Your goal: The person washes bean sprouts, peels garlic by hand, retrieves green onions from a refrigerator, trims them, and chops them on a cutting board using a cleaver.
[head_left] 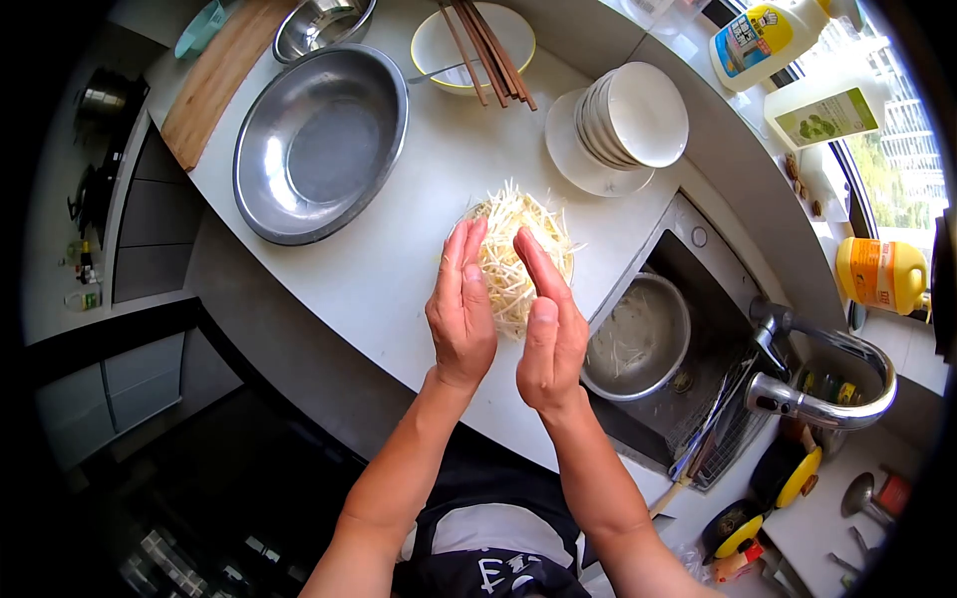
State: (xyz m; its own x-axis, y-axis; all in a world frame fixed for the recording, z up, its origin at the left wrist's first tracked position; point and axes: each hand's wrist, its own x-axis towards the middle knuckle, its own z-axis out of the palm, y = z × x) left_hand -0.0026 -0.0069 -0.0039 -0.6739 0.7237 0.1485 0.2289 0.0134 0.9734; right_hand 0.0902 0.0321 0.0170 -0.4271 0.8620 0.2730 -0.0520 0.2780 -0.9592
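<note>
A heap of pale bean sprouts (513,269) lies on the white counter (369,289), in what looks like a clear container whose rim barely shows. My left hand (462,304) is upright at the near left side of the heap, its fingers stretched out and pointing away from me. On the heap's near right side, my right hand (551,324) mirrors it, fingers extended and thumb raised. The palms face each other with a gap between them, where sprouts show. Neither hand holds anything; whether the fingers touch the sprouts is hard to tell.
Left of the heap is a large metal basin (321,145). Behind are a bowl with chopsticks (488,50) and stacked white bowls (646,115). At right, the sink holds a metal bowl (638,339) with water and sprouts, beside a faucet (827,399).
</note>
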